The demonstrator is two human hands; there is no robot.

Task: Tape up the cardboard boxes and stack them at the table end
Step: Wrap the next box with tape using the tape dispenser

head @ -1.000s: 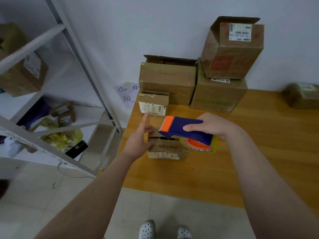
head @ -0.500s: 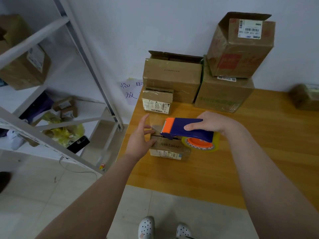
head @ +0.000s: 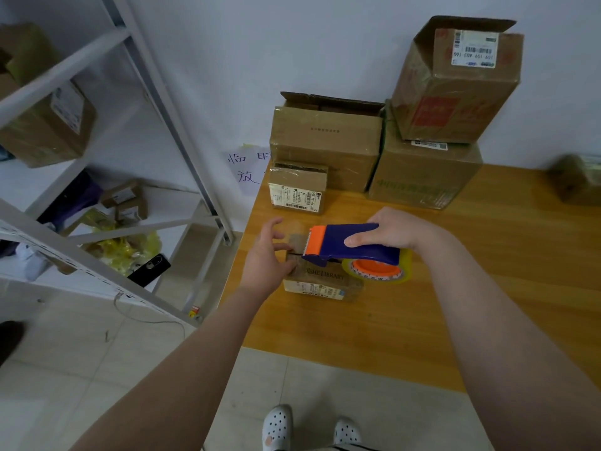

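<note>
One small cardboard box (head: 320,281) sat near the left edge of the table (head: 471,288), well short of the stacked boxes (head: 325,141) against the wall at the far end. The tape dispenser (head: 351,242) lay low over its top, orange blade end pointing at the left hand (head: 265,258), with the right hand (head: 396,231) wrapped round its blue body. The left hand touched the box's left end, fingers loosely spread. Whether it pinched the tape's free end, I couldn't tell. The taping looked barely begun. Next, I reckoned, that end wanted pressing down firmly and the dispenser drawing rightward along the seam.
</note>
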